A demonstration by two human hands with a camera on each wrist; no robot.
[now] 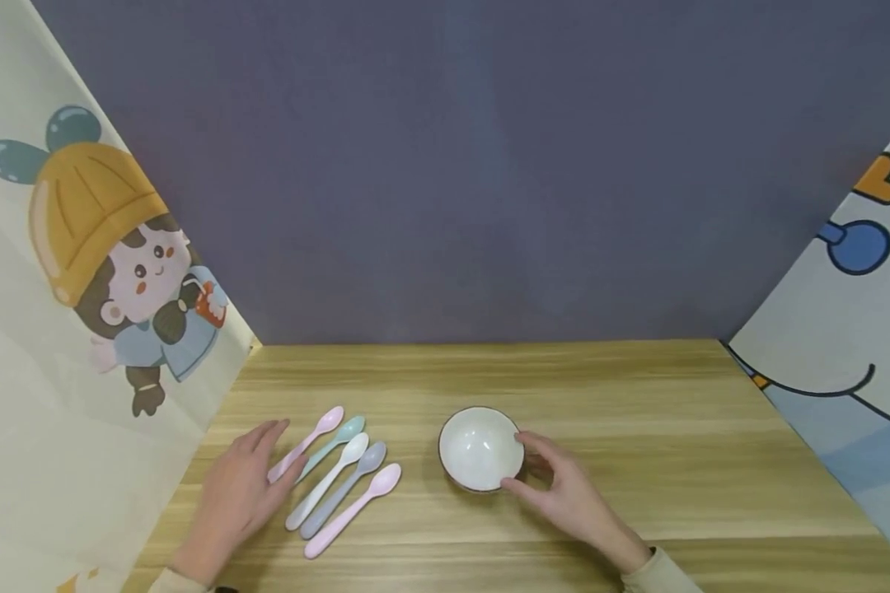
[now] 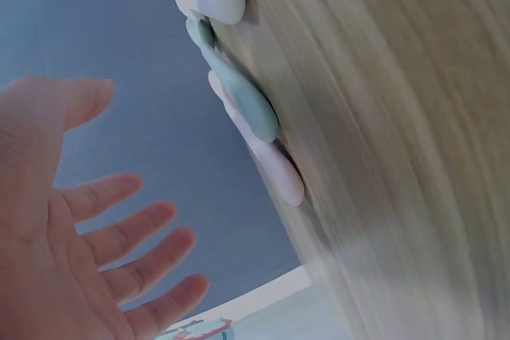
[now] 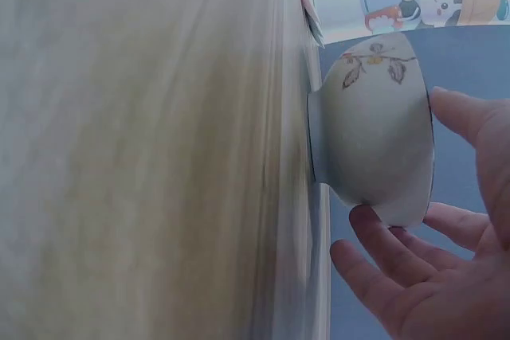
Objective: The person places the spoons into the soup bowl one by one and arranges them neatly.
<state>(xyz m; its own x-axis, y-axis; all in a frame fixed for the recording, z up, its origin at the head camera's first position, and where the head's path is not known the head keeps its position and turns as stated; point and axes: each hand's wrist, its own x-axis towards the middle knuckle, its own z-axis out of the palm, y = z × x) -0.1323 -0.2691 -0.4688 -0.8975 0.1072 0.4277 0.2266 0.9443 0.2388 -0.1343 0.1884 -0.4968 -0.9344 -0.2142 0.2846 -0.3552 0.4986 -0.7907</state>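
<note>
White bowl (image 1: 478, 451) sits upright on the desk (image 1: 638, 395), right of five laid-out spoons (image 1: 330, 478), its handling seemingly unfinished: the right hand (image 1: 564, 492) grasps its rim, the left hand (image 1: 243, 486), fingers loose, holds nothing above the spoons.

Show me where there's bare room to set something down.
Bare: the table between the right hand and the patterned right wall; the strip between the bowl and the dark back wall; a narrower gap between bowl and spoons. Crowded: the left, where five spoons lie close together by the left hand.
</note>
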